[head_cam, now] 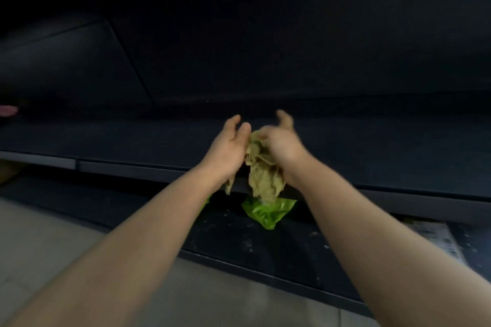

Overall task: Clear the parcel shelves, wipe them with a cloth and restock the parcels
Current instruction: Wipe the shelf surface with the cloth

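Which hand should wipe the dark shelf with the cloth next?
Probably the right hand: its fingers curl over the bunched cloth, while the left hand only presses its side, straight-fingered.

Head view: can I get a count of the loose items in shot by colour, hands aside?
beige cloth: 1
green plastic parcel: 1 (the green sliver further left may be a second; cannot tell)
white printed packet: 1
pink item, cut off at the edge: 1
Total: 4
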